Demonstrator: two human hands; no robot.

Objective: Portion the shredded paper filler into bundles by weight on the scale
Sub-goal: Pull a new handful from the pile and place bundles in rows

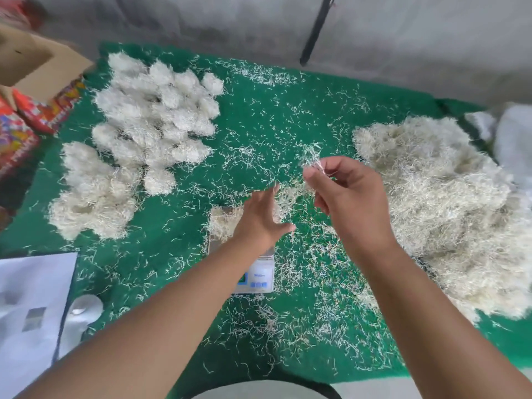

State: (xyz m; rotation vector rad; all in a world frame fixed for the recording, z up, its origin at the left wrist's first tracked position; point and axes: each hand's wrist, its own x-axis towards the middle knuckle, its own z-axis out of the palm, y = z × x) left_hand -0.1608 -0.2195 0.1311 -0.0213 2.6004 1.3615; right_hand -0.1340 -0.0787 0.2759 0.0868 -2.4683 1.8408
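A small white scale (256, 276) sits mid-table on the green cloth, with shredded paper (221, 223) heaped on its platform. My left hand (263, 218) is spread flat over that heap, fingers straight. My right hand (349, 194) hovers above and to the right, pinching a small tuft of shreds (312, 155) between thumb and fingertips. A big loose pile of shredded paper (449, 214) lies at the right. Several finished white bundles (152, 122) are grouped at the back left.
Loose shreds litter the green tablecloth (259, 116). A cardboard box (34, 64) and colourful packets (26, 125) stand at the far left. White sheets (31, 306) and a round lid (86, 308) lie front left. A white bag (512, 139) sits at the right edge.
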